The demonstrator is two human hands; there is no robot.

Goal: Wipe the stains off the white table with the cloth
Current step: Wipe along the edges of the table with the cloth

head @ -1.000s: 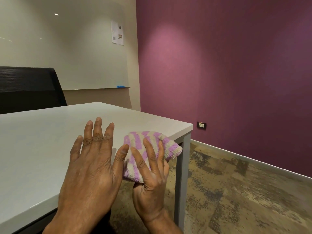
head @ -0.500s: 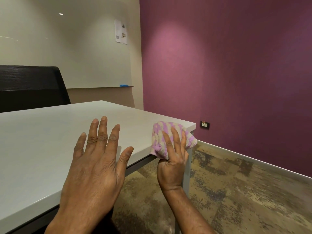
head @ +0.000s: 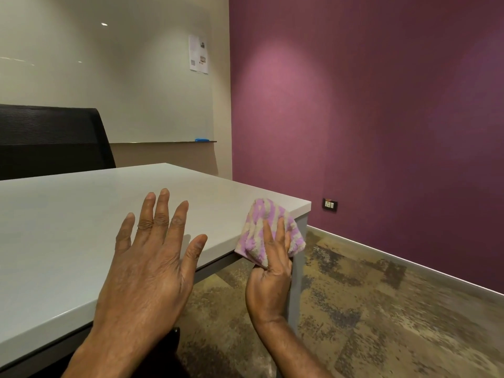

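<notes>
I see a black mesh chair (head: 51, 137) at far left, a whiteboard (head: 122, 91) with a blue eraser (head: 202, 139) on its ledge, papers (head: 198, 54) at its upper right, a socket (head: 330, 204) low on the purple wall (head: 381, 105), and mottled carpet (head: 381, 309).

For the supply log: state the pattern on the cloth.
The cloth shows lilac and cream stripes, seen best in the head view.
</notes>
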